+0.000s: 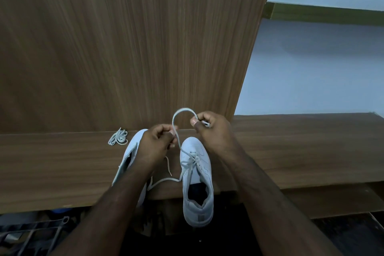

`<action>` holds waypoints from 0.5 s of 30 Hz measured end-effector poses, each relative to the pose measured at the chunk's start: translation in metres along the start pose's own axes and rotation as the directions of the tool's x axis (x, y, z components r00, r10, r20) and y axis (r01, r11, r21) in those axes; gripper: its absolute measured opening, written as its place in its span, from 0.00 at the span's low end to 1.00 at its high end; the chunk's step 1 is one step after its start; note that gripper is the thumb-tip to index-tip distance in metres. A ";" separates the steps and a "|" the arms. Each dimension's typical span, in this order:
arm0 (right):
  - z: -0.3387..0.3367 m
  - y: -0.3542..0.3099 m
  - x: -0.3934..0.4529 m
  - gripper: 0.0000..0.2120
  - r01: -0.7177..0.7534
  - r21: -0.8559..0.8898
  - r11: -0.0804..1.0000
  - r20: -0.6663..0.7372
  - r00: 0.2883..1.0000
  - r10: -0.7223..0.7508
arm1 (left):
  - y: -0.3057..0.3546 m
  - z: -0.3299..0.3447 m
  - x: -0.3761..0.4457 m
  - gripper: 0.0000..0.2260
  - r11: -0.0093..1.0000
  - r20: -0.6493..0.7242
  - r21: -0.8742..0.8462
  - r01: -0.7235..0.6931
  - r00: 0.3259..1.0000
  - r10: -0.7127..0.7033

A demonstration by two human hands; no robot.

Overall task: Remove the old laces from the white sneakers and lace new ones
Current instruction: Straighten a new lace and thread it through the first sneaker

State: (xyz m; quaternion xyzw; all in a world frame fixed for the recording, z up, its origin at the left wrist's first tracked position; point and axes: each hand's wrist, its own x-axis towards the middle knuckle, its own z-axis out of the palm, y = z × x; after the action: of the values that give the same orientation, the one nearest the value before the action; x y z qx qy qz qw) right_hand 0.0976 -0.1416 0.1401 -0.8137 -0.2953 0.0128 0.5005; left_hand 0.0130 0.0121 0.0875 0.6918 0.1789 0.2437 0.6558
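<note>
- A tall wood-grain panel (128, 43) stands upright behind a wooden shelf (301, 147).
- To the right, a pale blue wall (315, 64) carries a dark green band (324, 13).
- A metal rack (35, 233) sits in dim shadow at lower left.

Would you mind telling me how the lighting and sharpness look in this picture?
Head view: dim, bluish light; the white lace between the hands and the right white sneaker are fairly sharp, the dark area under the wooden shelf loses detail, and wide-angle distortion tilts the brown panel.

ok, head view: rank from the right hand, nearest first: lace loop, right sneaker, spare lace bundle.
1. lace loop, pinched in the right hand itself.
2. right sneaker, just below that hand.
3. spare lace bundle, far left on the shelf, past the left hand.
</note>
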 end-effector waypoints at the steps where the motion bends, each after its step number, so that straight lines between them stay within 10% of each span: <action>1: -0.001 0.001 0.001 0.06 -0.011 -0.003 1.000 0.014 1.000 0.011 | -0.012 -0.003 0.001 0.09 0.994 0.011 0.109 0.020 1.000 -0.022; 4: 0.001 0.010 -0.003 0.05 -0.044 0.034 0.998 0.053 0.998 0.042 | -0.048 -0.007 0.002 0.12 0.857 0.113 0.515 -0.029 0.993 -0.034; 7: 0.001 0.013 -0.011 0.04 -0.078 0.206 0.975 0.021 0.997 0.075 | -0.083 -0.010 0.008 0.10 0.481 0.254 0.855 -0.193 0.965 -0.065; 15: -0.025 -0.014 -0.016 0.06 0.043 0.467 0.883 -0.110 0.994 0.010 | -0.125 -0.002 0.019 0.07 0.151 0.462 0.885 -0.441 0.875 -0.147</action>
State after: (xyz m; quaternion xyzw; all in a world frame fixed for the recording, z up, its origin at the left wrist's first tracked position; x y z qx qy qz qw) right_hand 0.0860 -0.1651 0.1597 -0.6656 -0.2626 0.0352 0.6977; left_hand 0.0368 0.0344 -0.0352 0.9963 0.0660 -0.0302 0.0452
